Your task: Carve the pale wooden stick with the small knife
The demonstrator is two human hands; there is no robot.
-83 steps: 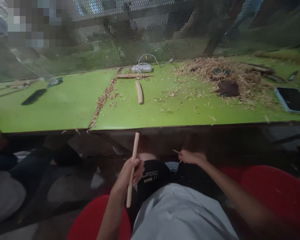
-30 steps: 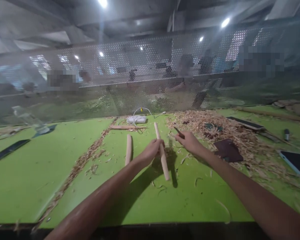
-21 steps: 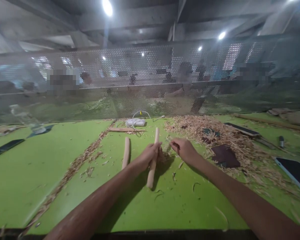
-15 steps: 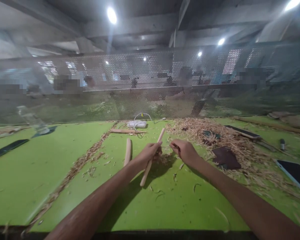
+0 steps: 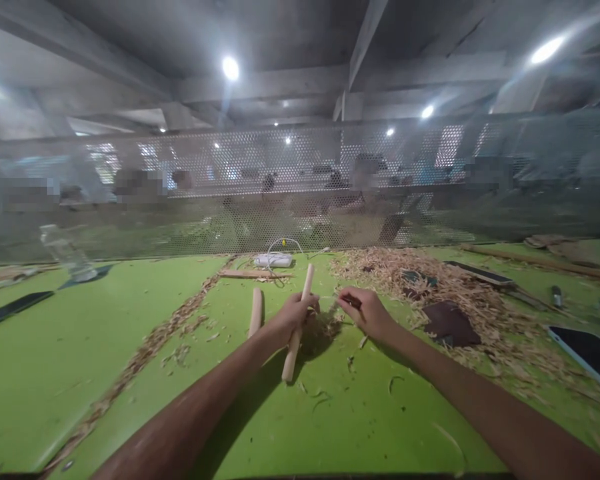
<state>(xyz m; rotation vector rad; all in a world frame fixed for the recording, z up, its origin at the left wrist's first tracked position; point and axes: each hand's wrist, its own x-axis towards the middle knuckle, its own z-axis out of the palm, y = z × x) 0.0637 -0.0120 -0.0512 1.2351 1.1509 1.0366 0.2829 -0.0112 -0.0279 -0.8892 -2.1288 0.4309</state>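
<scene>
My left hand (image 5: pixel 291 319) is wrapped round the middle of a pale, smooth wooden stick (image 5: pixel 291 357), which slants with its upper end leaning right, just above the green tabletop (image 5: pixel 360 420). A short way to the right, my right hand (image 5: pixel 370 312) is closed in a pinch, thumb and forefinger pointing at the stick but apart from it. What it pinches, if anything, is too small to make out. Beside my left wrist lies a second pale wooden piece (image 5: pixel 255 310), slightly curved. Curled wood shavings (image 5: pixel 325 327) are scattered beneath my hands.
A heap of shavings (image 5: pixel 405 267) spreads at right, with a dark brown sheet (image 5: pixel 453 325) and phones (image 5: pixel 480 273) around it. Behind are a white power strip (image 5: pixel 275 260) and a mesh screen (image 5: pixel 290 220). A clear bottle (image 5: pixel 67 253) stands at left.
The stick in my left hand has turned to a steeper slant, its top shifting left. My right hand's thumb and forefinger have stretched out slightly. The view has tilted up a little.
</scene>
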